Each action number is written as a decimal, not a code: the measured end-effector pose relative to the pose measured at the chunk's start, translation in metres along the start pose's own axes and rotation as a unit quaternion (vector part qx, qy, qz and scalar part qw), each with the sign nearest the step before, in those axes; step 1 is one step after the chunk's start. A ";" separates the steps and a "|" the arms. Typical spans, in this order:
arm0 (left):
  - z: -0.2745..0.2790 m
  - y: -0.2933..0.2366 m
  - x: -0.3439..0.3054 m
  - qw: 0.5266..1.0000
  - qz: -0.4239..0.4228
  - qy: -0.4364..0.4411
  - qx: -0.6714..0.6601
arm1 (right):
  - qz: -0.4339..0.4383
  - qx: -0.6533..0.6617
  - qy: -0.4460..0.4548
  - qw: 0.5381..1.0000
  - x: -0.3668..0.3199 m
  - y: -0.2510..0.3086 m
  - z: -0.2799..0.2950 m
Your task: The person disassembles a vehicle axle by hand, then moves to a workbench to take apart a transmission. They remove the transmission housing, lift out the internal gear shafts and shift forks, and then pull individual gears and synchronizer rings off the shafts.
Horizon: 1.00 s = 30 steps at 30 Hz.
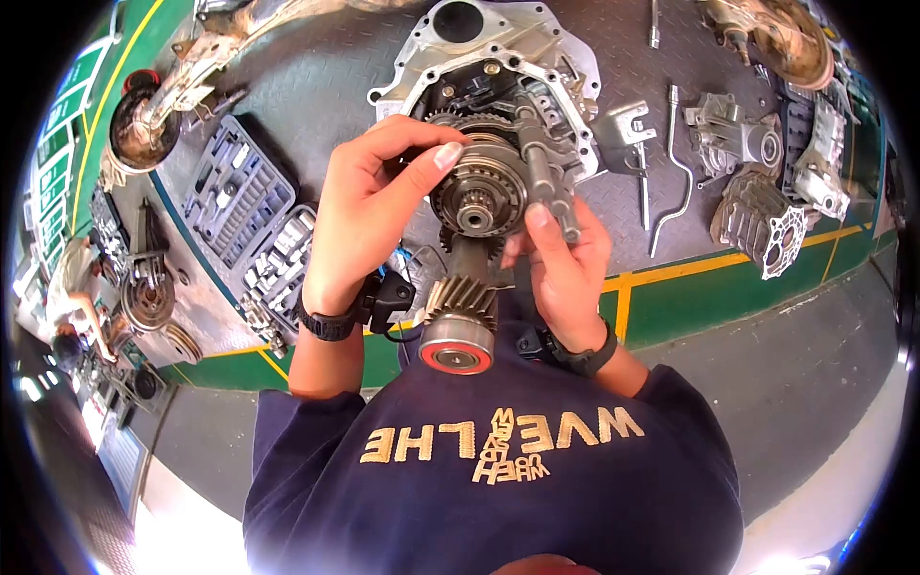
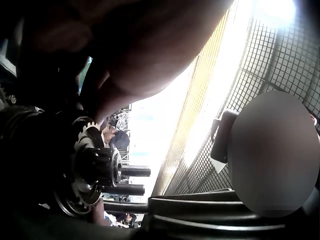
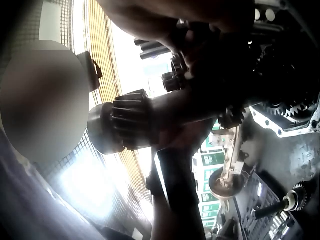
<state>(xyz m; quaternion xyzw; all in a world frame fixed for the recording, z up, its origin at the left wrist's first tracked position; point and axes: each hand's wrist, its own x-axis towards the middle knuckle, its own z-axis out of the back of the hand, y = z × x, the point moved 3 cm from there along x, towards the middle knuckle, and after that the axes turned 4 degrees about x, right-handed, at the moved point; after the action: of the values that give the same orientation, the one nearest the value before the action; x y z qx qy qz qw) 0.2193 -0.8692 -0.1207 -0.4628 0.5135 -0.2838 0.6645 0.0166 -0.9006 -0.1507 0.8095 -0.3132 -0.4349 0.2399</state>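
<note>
A transmission housing (image 1: 575, 59) lies on the bench with a gear shaft (image 1: 476, 218) standing out of it toward the person. A second shaft with a helical gear (image 1: 462, 299) and a red-ringed bearing (image 1: 456, 356) projects lower down. My left hand (image 1: 369, 187) grips the gear shaft's upper left side, its thumb on the ring edge and its fingers curled behind. At the right side, my right hand (image 1: 567, 273) holds the shift rods (image 1: 548, 177), with its thumb beside the gear and its fingers partly hidden behind. Both wrist views are dark around the hands; the splined shaft end (image 2: 107, 167) shows in the left one.
An open socket set case (image 1: 240, 192) and loose sockets (image 1: 283, 259) lie at left. To the right are a metal bracket (image 1: 628, 125), a bent wrench (image 1: 682, 168) and cast housings (image 1: 757, 216). A yellow-striped green bench edge (image 1: 709, 278) runs in front of the person.
</note>
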 end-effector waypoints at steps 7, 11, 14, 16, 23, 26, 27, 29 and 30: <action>-0.006 -0.005 -0.005 0.998 0.055 -0.004 0.030 | 0.000 0.002 0.011 1.000 0.002 -0.004 -0.002; -0.015 -0.016 -0.003 0.998 0.009 -0.013 0.061 | 0.015 -0.008 0.047 0.999 0.006 -0.006 0.003; -0.012 -0.017 0.000 0.995 0.017 0.006 0.100 | 0.037 -0.003 0.058 0.998 0.009 -0.007 0.002; -0.014 -0.017 -0.003 0.994 -0.027 0.013 0.101 | 0.064 -0.004 0.074 0.995 0.008 -0.009 0.003; -0.010 -0.008 -0.010 0.997 -0.017 -0.004 0.077 | 0.091 -0.030 0.101 0.990 0.021 -0.011 0.006; -0.011 -0.010 -0.019 0.997 0.006 0.001 0.073 | 0.073 -0.025 0.102 0.992 0.018 -0.010 0.008; -0.006 -0.002 -0.017 0.998 -0.010 0.002 0.055 | 0.066 -0.028 0.101 0.992 0.019 -0.012 0.009; -0.002 0.005 -0.015 0.998 -0.011 -0.001 0.058 | 0.053 -0.031 0.113 0.992 0.026 -0.014 0.011; 0.000 0.008 -0.014 0.999 -0.013 -0.011 0.050 | 0.059 -0.022 0.110 0.992 0.022 -0.010 0.008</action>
<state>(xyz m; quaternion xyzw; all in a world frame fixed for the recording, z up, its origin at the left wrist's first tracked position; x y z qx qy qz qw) 0.2138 -0.8539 -0.1215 -0.4388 0.4854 -0.3131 0.6883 0.0219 -0.9107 -0.1737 0.8269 -0.3224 -0.3353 0.3161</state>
